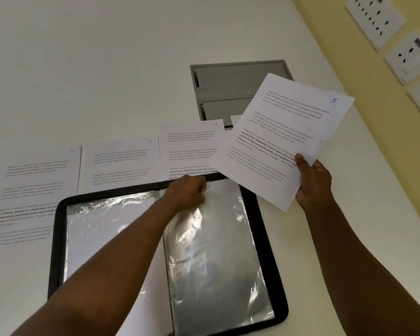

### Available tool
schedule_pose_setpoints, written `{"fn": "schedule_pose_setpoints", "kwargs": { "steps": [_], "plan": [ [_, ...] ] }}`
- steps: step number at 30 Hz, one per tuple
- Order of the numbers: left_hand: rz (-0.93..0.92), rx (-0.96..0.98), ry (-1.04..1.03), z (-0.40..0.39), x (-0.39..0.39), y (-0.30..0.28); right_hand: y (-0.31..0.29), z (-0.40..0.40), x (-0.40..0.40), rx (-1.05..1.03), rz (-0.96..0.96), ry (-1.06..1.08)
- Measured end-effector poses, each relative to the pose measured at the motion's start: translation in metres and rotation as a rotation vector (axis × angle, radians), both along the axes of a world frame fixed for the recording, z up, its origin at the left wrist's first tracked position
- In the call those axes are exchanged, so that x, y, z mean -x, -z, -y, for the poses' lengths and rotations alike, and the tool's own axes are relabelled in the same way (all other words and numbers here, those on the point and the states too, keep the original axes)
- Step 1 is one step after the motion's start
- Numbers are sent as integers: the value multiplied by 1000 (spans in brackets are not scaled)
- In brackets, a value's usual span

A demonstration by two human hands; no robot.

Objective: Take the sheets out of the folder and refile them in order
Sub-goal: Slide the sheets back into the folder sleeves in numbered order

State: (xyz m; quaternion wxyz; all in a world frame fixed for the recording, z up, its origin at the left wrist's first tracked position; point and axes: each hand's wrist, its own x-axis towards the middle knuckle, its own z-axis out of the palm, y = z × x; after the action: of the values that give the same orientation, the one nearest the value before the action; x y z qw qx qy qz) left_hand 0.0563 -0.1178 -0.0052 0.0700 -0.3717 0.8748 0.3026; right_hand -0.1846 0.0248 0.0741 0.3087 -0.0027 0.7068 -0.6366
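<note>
Right hand (312,183) pinches sheet marked 5 (284,139) by its lower edge, lifted clear above the folder (264,214); left hand (188,190) curls on the clear sleeve (216,251) top, likely holding its mouth open for insertion; other sheets (121,161) lie side by side on the table (107,69), apparently for number sorting.

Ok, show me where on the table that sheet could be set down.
Bare table lies beyond the row of sheets, left of the grey box. A narrower strip runs right of the folder, under the right hand. The near left is crowded with sheets; the left hand holds the sleeve open.
</note>
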Motion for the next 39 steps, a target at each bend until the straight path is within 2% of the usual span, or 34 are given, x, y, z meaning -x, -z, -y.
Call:
{"fn": "schedule_pose_setpoints", "kwargs": {
  "steps": [6,13,20,23,26,29,39],
  "plan": [
    [-52,-223,49,19,1,-7,-5,7,6,3,1,5],
    [-59,-307,38,22,2,-12,0,9,2,24,11,12],
    [-121,-54,-56,14,-2,-13,5,15,2,-12,9,4],
    [-81,222,-1,7,-4,-6,5,28,0,-2,17,-14],
    [-127,453,46,-4,-3,0,7,43,-5,38,32,-35],
    [-148,490,29,-13,-2,5,8,60,-9,83,51,-65],
    [-117,369,29,-26,3,6,18,117,-27,241,135,-104]
  ]
}}
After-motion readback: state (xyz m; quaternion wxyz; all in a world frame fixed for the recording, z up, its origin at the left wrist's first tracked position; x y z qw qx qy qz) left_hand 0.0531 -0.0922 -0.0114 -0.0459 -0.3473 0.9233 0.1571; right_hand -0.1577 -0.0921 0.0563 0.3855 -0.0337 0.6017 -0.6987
